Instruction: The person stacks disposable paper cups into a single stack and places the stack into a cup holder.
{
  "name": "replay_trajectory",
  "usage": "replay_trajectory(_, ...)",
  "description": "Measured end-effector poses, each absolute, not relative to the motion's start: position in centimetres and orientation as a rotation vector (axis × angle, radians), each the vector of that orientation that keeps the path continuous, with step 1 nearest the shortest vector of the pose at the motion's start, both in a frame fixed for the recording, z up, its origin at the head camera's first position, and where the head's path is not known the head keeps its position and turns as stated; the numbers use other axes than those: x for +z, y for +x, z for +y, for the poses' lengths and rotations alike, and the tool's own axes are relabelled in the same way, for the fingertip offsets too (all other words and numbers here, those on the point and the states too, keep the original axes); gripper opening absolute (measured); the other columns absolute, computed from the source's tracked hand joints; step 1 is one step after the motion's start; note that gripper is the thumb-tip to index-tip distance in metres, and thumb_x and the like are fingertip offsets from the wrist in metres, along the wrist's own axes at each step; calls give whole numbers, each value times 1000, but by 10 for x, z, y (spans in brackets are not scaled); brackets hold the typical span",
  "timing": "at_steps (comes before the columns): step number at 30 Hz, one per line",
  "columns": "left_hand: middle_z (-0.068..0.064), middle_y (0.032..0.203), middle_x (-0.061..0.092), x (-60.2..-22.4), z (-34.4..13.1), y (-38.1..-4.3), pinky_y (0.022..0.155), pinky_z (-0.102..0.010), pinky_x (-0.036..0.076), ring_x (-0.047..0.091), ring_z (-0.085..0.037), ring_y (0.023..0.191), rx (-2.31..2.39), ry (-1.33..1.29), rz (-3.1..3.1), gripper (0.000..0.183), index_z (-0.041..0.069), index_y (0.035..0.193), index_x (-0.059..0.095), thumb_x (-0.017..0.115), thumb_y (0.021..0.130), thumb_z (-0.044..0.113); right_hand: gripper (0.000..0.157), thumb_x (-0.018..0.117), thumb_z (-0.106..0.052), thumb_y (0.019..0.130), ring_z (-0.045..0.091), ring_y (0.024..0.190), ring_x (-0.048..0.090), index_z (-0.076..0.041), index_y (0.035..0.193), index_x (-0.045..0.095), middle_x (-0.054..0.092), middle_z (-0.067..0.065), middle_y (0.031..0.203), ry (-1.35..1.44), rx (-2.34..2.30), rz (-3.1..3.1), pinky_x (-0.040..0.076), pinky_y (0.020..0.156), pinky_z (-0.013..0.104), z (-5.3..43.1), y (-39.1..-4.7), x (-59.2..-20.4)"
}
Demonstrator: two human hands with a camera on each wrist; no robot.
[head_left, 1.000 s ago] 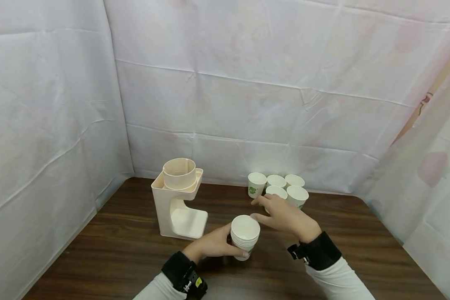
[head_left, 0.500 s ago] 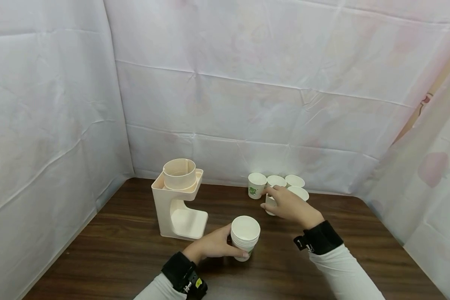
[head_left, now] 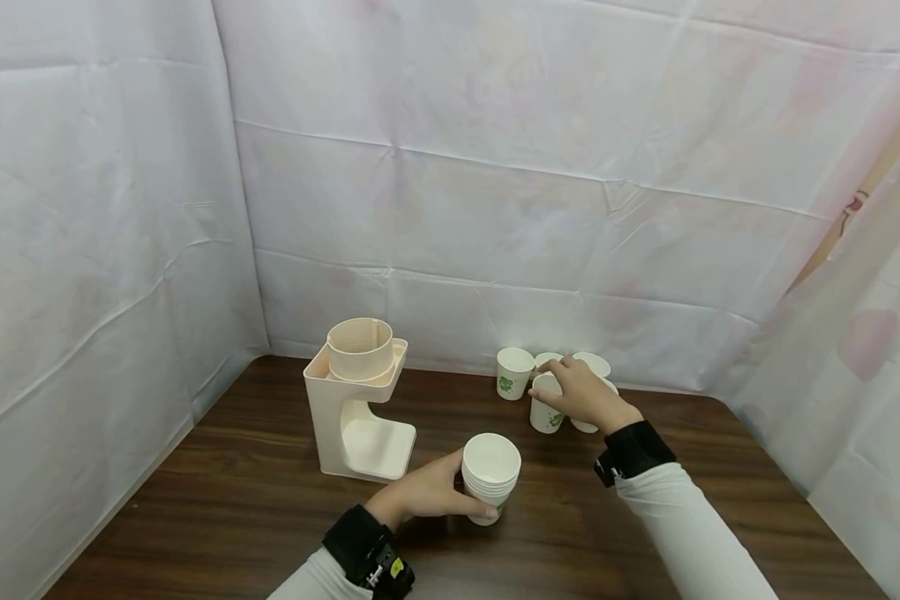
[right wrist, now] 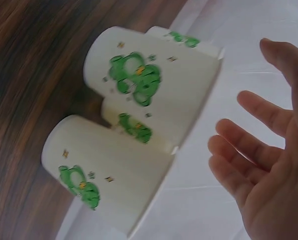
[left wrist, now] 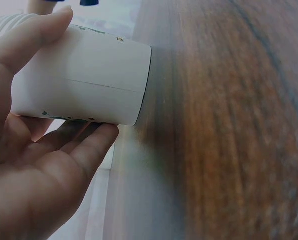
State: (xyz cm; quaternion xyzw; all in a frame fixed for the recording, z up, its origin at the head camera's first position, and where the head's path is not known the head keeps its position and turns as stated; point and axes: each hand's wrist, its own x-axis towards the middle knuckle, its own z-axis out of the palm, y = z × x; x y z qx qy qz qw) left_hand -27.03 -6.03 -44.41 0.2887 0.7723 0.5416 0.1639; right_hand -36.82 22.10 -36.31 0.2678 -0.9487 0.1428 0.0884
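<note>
My left hand (head_left: 433,490) grips a stack of nested white paper cups (head_left: 491,469), thumb across the front and fingers round the far side. In the left wrist view the lowest cup (left wrist: 96,75) has its base close to the wooden tabletop. At the back right, my right hand (head_left: 587,395) is over a group of several paper cups (head_left: 547,414) with green cartoon prints. Its fingers (right wrist: 246,145) are loosely bent and spread above the cup rims in the right wrist view, holding nothing. It partly hides the rear cups in the head view.
A cream cup holder (head_left: 328,425) with a round tube (head_left: 360,350) on top stands left of the stack. White curtains (head_left: 435,208) enclose the dark wooden table (head_left: 217,500) behind and at both sides.
My right hand has moved away from beside the stack, back and to the right, over the rear cup group. The left hand and its stack stay in place.
</note>
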Motion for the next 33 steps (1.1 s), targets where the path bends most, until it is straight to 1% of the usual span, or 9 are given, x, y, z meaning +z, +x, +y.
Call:
replay_trajectory(3, 12, 126, 60, -443, -60, -270, 108, -40, 34, 53, -11, 122, 1545, 820, 2201, 82, 18, 148, 41, 87, 80, 22, 51, 67, -39, 97, 44, 111, 52, 1, 128, 61, 57, 23, 117, 773, 391, -2824, 46, 91, 56, 223, -375, -364)
replay_trajectory(9, 11, 126, 60, -442, -59, -269, 109, -41, 32, 52, -11, 123, 1547, 811, 2209, 83, 17, 148, 41, 87, 80, 22, 58, 65, -45, 97, 42, 109, 52, 1, 130, 59, 55, 24, 116, 733, 323, -2881, 46, 89, 57, 227, -384, -366)
replay_trajectory(14, 12, 126, 60, -442, -59, -269, 109, -41, 32, 52, -11, 123, 1541, 798, 2220, 82, 16, 148, 41, 87, 79, 23, 61, 64, -49, 96, 41, 109, 53, 0, 132, 59, 53, 24, 117, 690, 305, -2926, 49, 86, 56, 227, -385, -368)
replay_trajectory(16, 12, 126, 60, -442, -59, -269, 110, -41, 32, 52, -11, 124, 1536, 795, 2227, 83, 16, 148, 42, 87, 79, 24, 62, 64, -51, 95, 41, 106, 54, -1, 132, 60, 53, 24, 116, 681, 294, -2931, 50, 82, 56, 227, -385, -369)
replay_trajectory(19, 12, 126, 60, -442, -58, -269, 109, -42, 32, 52, -11, 124, 1536, 794, 2227, 83, 16, 148, 41, 87, 79, 24, 63, 64, -53, 95, 39, 103, 56, -3, 134, 60, 53, 24, 115, 673, 281, -2927, 51, 81, 55, 227, -386, -371)
replay_trajectory(23, 12, 126, 60, -442, -58, -269, 109, -40, 33, 52, -11, 123, 1535, 803, 2225, 83, 16, 148, 41, 87, 79, 23, 62, 65, -52, 94, 37, 102, 55, -4, 134, 61, 53, 23, 113, 690, 278, -2913, 51, 83, 53, 228, -386, -373)
replay_trajectory(27, 12, 126, 60, -442, -58, -269, 108, -39, 33, 52, -10, 123, 1532, 809, 2219, 84, 16, 149, 40, 87, 79, 23, 61, 67, -49, 94, 36, 99, 55, -2, 132, 61, 54, 22, 111, 731, 293, -2894, 50, 84, 53, 228, -385, -373)
replay_trajectory(33, 11, 127, 60, -443, -59, -271, 108, -39, 34, 52, -10, 122, 1551, 823, 2194, 82, 16, 148, 40, 86, 80, 20, 53, 72, -42, 92, 41, 104, 57, -1, 125, 65, 57, 22, 116, 811, 292, -2829, 49, 89, 54, 229, -385, -374)
